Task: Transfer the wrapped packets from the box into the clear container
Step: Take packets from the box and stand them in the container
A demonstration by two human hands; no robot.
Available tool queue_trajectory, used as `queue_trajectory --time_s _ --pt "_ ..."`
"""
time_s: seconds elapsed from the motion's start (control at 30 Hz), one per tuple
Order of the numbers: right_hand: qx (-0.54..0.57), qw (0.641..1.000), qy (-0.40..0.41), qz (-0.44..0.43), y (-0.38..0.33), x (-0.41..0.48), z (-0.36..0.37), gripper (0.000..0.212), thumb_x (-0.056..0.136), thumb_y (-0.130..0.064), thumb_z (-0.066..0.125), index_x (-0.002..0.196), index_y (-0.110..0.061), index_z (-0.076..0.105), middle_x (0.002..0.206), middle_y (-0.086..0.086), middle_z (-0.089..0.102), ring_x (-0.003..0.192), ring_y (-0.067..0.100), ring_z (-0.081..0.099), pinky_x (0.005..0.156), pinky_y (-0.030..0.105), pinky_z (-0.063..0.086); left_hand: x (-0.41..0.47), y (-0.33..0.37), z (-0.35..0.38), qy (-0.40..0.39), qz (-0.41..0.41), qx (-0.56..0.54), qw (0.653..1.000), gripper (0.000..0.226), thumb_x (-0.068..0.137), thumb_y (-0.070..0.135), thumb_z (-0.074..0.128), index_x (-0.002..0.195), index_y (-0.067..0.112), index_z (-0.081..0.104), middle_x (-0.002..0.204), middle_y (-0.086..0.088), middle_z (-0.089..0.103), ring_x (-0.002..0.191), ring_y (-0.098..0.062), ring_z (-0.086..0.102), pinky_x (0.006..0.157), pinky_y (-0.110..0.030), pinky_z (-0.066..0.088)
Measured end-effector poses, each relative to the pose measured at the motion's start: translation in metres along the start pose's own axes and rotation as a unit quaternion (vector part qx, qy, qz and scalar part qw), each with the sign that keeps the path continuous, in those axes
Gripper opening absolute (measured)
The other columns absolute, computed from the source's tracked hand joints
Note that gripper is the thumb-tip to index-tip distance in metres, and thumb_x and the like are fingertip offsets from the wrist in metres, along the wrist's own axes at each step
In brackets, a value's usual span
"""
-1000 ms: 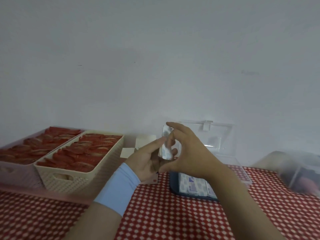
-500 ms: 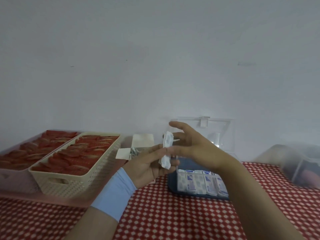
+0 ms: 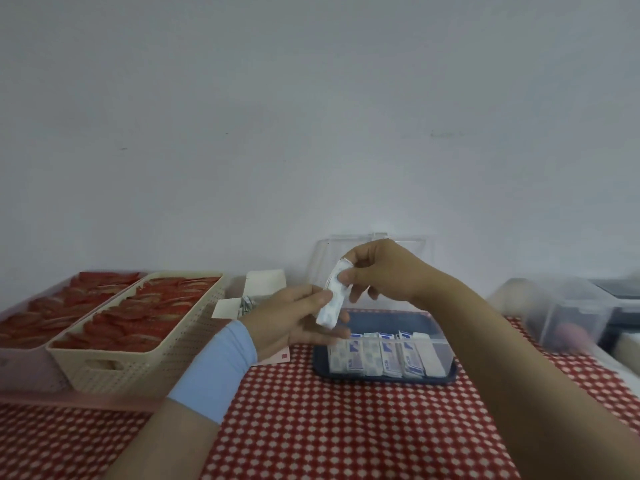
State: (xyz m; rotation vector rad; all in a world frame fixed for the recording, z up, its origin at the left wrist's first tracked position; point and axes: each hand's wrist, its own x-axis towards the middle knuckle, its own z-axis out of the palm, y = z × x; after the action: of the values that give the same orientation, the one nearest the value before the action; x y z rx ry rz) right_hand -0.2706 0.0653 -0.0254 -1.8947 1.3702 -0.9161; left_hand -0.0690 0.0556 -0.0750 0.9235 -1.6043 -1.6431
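Observation:
A small stack of white wrapped packets [image 3: 331, 299] is held upright in the air between both hands. My left hand [image 3: 287, 320] pinches its lower part and my right hand [image 3: 381, 271] grips its top end. Just below and to the right stands the clear container [image 3: 446, 351] with a dark blue base, its lid raised behind, holding a row of several blue-and-white packets [image 3: 384, 356]. The open white box [image 3: 252, 294] lies behind my left hand, with silvery packets showing inside.
Two baskets of red packets, a cream basket [image 3: 138, 362] and a pink basket [image 3: 20, 362], fill the left of the red checked tablecloth [image 3: 329, 427]. A frosted plastic bin [image 3: 568, 313] stands at the right. A white wall lies behind.
My right hand has closed its fingers on the top of the packet stack. Both hands and the stack stayed over the container's left side.

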Motion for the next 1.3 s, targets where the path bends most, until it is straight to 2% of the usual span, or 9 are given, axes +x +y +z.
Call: queue_trajectory --time_s 0.07,0.13,0.3,0.53,0.67,0.87,1.0,1.13,1.3 --pt "-0.069 0.996 0.051 0.019 0.009 0.008 -0.009 0.011 0.093 -0.010 0.069 0.086 -0.001 0.070 0.077 0.005 0.074 0.067 0.016 0.074 0.049 0.015 0.043 0.009 0.007 -0.003 0.073 0.030 0.202 0.976 0.023 0.100 0.035 0.054 0.106 0.014 0.062 0.102 -0.003 0.073 0.098 -0.018 0.070 0.097 -0.042 0.054" --pt "-0.173 0.981 0.066 0.049 0.020 0.015 -0.017 0.016 0.094 -0.013 0.068 0.079 -0.007 0.066 0.077 0.005 0.073 0.063 0.014 0.073 0.050 0.016 0.045 0.018 0.011 -0.003 0.142 0.074 0.391 0.906 0.018 0.096 0.040 0.057 0.102 0.023 0.061 0.101 0.008 0.068 0.095 -0.007 0.063 0.092 -0.030 0.050" --pt "-0.291 0.950 -0.035 0.110 0.045 0.026 -0.018 0.009 0.092 -0.013 0.068 0.088 -0.007 0.072 0.088 0.007 0.076 0.059 0.016 0.073 0.064 0.027 0.057 0.032 0.007 0.017 0.052 0.098 0.460 0.881 0.022 0.091 0.036 0.065 0.110 0.025 0.067 0.109 0.011 0.067 0.101 -0.007 0.062 0.094 -0.025 0.049" --pt "-0.309 0.932 -0.119 0.148 0.068 0.034 -0.011 0.007 0.088 -0.024 0.072 0.082 -0.020 0.074 0.083 0.002 0.078 0.068 0.018 0.076 0.089 0.044 0.059 0.045 -0.009 0.033 -0.084 0.055 0.660 0.745 0.049 0.088 0.054 0.056 0.126 0.026 0.066 0.132 0.006 0.061 0.115 -0.017 0.058 0.098 -0.035 0.047" --pt "-0.318 0.925 -0.145 0.152 0.069 0.034 0.001 0.008 0.089 -0.023 0.071 0.081 -0.020 0.072 0.083 -0.001 0.077 0.061 0.009 0.072 0.086 0.036 0.059 0.053 -0.019 0.034 -0.078 0.041 0.707 0.701 0.043 0.080 0.062 0.051 0.095 0.025 0.069 0.105 0.002 0.068 0.097 -0.022 0.063 0.085 -0.039 0.054" --pt "-0.356 0.909 -0.141 0.164 0.073 0.033 0.013 0.011 0.090 -0.020 0.070 0.083 -0.012 0.069 0.068 -0.003 0.067 0.058 0.010 0.066 0.070 0.026 0.054 0.062 -0.025 0.036 -0.099 0.058 0.729 0.675 0.031 0.086 0.054 0.053 0.076 0.025 0.052 0.086 -0.002 0.064 0.082 -0.024 0.061 0.069 -0.032 0.045" --pt "-0.369 0.902 -0.148 0.168 0.076 0.035 0.019 0.013 0.093 -0.017 0.065 0.094 -0.007 0.073 0.082 0.003 0.072 0.065 0.014 0.066 0.077 0.029 0.057 0.064 -0.027 0.043 -0.123 0.056 0.740 0.659 0.025 0.089 0.054 0.049 0.088 0.029 0.050 0.078 0.003 0.052 0.084 -0.021 0.052 0.087 -0.037 0.045" --pt "-0.384 0.896 -0.142 0.174 0.077 0.036 0.022 0.015 0.092 -0.020 0.068 0.096 -0.006 0.071 0.090 0.007 0.075 0.067 0.016 0.068 0.082 0.033 0.060 0.069 -0.032 0.047 -0.132 0.007 0.760 0.636 0.043 0.090 0.060 0.042 0.105 0.024 0.060 0.099 0.000 0.059 0.101 -0.023 0.051 0.100 -0.040 0.037" --pt "-0.425 0.882 -0.111 0.171 0.076 0.034 0.017 0.023 0.088 -0.021 0.073 0.073 -0.011 0.059 0.068 0.002 0.067 0.052 0.012 0.062 0.061 0.025 0.056 0.068 -0.028 0.051 -0.135 -0.015 0.754 0.643 0.045 0.089 0.059 0.038 0.098 0.023 0.063 0.104 -0.003 0.059 0.101 -0.023 0.049 0.100 -0.042 0.037"
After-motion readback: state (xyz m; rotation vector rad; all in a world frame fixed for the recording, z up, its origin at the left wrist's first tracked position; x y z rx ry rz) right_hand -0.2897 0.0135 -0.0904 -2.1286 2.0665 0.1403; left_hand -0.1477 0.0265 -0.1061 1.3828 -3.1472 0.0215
